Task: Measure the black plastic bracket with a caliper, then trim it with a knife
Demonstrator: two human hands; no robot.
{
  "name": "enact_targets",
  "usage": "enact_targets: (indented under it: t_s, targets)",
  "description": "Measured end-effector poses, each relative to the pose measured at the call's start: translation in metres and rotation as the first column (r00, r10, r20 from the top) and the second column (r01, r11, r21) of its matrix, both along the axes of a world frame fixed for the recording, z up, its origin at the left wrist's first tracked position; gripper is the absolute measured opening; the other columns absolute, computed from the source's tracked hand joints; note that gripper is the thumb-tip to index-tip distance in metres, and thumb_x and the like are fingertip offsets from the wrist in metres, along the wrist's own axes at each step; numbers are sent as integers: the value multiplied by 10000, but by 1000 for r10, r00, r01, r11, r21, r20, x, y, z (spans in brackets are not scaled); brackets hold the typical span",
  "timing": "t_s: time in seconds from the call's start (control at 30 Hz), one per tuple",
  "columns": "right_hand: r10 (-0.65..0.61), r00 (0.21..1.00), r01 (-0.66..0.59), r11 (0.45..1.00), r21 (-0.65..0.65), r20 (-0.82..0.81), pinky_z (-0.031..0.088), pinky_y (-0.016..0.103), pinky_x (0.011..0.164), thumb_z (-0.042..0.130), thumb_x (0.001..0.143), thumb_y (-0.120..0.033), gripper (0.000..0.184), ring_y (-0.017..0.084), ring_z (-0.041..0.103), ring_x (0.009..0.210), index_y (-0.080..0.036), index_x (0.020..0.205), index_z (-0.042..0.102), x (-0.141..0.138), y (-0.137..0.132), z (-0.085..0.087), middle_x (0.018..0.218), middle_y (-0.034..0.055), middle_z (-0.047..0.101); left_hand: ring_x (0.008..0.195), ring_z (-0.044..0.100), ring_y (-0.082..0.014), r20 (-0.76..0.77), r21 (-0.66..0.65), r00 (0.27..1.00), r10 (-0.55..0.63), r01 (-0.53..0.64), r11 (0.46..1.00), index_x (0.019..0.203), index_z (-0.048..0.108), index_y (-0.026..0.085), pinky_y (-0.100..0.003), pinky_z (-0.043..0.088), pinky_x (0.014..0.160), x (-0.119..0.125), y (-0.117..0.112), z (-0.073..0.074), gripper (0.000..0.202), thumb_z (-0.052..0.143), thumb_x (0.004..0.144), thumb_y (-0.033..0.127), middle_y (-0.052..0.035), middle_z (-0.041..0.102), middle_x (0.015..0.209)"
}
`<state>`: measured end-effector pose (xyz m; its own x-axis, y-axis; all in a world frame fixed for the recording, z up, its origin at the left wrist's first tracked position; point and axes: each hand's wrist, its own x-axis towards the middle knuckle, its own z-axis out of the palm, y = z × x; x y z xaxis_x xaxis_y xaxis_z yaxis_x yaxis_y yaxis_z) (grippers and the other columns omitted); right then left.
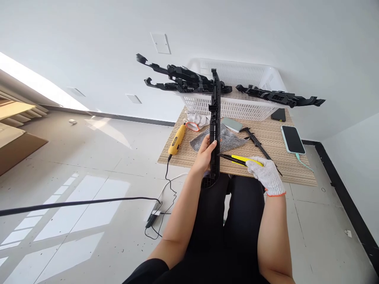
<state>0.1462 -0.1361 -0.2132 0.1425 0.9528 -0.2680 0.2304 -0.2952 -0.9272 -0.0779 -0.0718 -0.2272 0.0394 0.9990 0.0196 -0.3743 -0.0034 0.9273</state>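
Observation:
My bare left hand [205,154] grips a long black plastic part [215,118], held roughly upright in front of me over the table's near edge. In my gloved right hand [266,173] is a yellow and black utility knife [241,159], its blade end touching or very close to the part's right edge. A grey cloth [232,140] lies on the table behind the part. Similar black plastic parts [189,79] rest across the rim of a white basket [245,106], with another black part [281,96] on its right side.
On the wood-striped table [284,161] are a yellow rotary tool [177,140], a white glove [197,120], a black caliper [259,146], a grey-green box [232,124], a charging phone [293,139] and a dark phone [278,114]. Cables and a power strip [153,215] lie on the floor.

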Motion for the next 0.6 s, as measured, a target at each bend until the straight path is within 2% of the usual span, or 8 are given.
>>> enact_targets:
  t_s: [0.17,0.27,0.47,0.6]
  targets:
    - [-43,999,43,999,8,17,332,210,431,758,726,-544,446,90,428,485,-150,936,758,-2,-1,3,571,3,597,855,565,-135,-20,10,1000,-3,3,1000,1085,596,250,-233,475,793,0,-1,0,244,632,877,373,4,613,953]
    - [-22,999,22,1000,7,33,344,210,437,766,723,-547,455,93,437,494,-153,949,758,-2,-1,3,576,6,604,842,547,-131,-24,18,1000,7,-6,1000,1078,596,250,-224,467,772,0,0,-4,229,623,881,365,8,592,945]
    - [-65,998,64,997,45,25,353,221,432,771,709,-553,470,106,455,485,-148,945,753,-1,-1,-3,573,17,618,1076,556,-170,-108,104,994,-9,20,994,1166,613,251,-266,430,961,2,0,-7,299,608,908,402,-17,625,1117]
    - [-101,995,100,994,48,21,367,226,431,775,705,-547,464,118,485,484,-146,936,751,-3,0,-4,563,21,624,1131,557,-187,-141,126,990,-19,37,991,1173,628,244,-286,411,1012,2,-1,-3,323,558,938,455,-29,635,1141]
